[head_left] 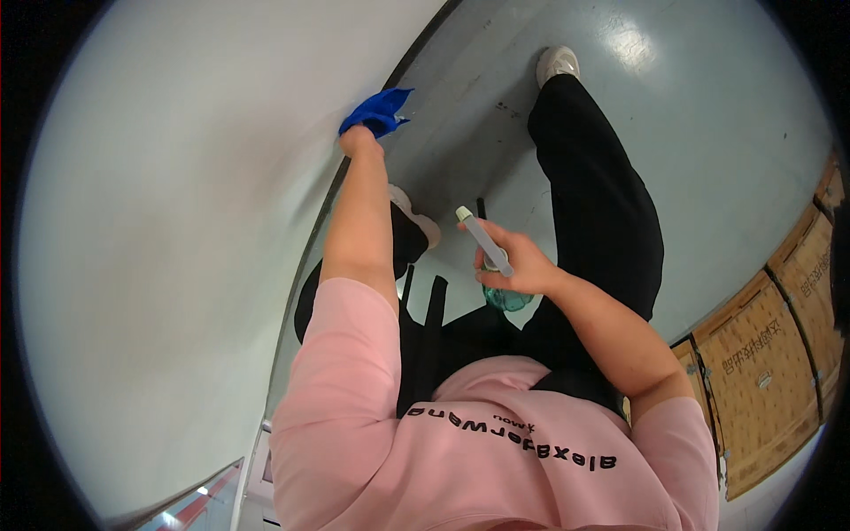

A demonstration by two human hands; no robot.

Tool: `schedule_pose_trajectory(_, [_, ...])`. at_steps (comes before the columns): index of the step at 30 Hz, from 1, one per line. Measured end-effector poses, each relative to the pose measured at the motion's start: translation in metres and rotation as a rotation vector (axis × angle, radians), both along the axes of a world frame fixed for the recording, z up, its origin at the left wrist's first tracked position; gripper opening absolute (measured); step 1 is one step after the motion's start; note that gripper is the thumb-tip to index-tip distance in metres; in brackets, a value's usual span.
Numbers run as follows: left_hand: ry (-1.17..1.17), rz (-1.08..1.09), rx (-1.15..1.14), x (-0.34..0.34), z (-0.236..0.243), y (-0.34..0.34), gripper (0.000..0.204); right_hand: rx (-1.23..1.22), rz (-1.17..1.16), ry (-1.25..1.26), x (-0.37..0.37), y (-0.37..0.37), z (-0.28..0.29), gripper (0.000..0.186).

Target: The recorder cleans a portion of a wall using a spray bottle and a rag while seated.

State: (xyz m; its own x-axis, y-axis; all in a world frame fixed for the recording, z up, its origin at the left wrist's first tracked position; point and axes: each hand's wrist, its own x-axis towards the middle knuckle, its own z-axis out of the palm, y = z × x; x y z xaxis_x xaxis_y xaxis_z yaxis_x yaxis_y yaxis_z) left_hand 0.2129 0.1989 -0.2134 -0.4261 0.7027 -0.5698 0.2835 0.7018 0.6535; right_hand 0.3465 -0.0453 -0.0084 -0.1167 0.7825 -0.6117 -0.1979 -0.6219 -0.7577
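My left hand is stretched far forward and holds a blue cloth against the foot of the white wall. The cloth is bunched, with loose corners hanging out over the floor; it hides most of my fingers. In front of my belly, my right hand is wrapped round the neck of a spray bottle. The bottle has a clear greenish body, a grey spray head and a pale nozzle, which points forward and to the left.
The grey floor has dark scuffs and a dark strip along the wall. My legs in black trousers and pale shoes are spread apart. Wooden crates with black straps stand at the right. A glass panel shows lower left.
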Motion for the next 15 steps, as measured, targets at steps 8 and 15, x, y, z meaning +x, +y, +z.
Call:
schedule_pose_trajectory(8, [-0.236, 0.216, 0.243, -0.06, 0.093, -0.004, 0.024, 0.034, 0.005, -0.072, -0.003, 0.01, -0.011, 0.065])
schedule_pose_trajectory(15, [-0.612, -0.25, 0.383, -0.102, 0.251, -0.022, 0.035, 0.039, 0.029, -0.108, -0.001, 0.009, -0.024, 0.065])
